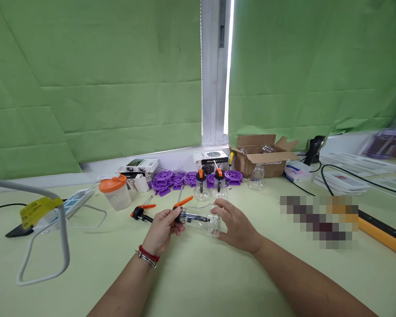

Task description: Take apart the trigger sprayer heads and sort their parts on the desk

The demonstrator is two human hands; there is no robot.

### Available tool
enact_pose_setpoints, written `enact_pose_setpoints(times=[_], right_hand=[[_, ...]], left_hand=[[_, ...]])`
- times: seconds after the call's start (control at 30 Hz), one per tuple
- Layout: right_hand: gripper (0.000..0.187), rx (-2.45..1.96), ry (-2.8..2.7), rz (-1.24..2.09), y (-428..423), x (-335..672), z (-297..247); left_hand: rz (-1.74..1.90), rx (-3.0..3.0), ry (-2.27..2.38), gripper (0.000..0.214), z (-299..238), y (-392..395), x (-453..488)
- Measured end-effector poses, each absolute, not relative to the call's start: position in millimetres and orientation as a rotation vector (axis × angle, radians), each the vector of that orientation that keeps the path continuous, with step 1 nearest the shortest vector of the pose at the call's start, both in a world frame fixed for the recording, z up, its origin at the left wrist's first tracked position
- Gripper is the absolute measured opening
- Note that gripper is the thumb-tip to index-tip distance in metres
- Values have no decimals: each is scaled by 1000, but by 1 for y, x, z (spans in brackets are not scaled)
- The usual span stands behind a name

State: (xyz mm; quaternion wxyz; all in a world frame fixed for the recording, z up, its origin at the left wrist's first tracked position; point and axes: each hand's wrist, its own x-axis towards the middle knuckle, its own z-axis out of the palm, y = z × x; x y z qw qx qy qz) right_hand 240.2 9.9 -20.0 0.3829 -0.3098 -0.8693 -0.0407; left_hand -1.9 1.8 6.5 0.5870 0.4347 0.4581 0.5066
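We can read no full word or number with certainty. Small dark print runs along the yellow wrap-around cable tag (39, 211) — too blurred for us. Bold dark lettering marks the white cardboard box at left (139, 183), partly hidden, and print we cannot resolve covers the stacked white paper sheets (343, 183).

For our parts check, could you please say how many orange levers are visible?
4: one lever and another on upright bottles, one by the left hand, one farther left on a loose top. Others may be hidden.
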Motion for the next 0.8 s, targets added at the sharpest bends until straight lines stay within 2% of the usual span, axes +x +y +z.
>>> enact_pose_setpoints(times=[0.4,0.7,0.8], right_hand=[[56,-782,-2223,-100,11,239,-22],[70,-795,-2203,163,10,237,-21],[74,-890,-2182,341,6,237,-18]], left_hand=[[1180,1023,1078,36,7,-1,1],[1180,1044,1088,37,7,-1,3],[1176,1059,1103,37,6,-1,4]])
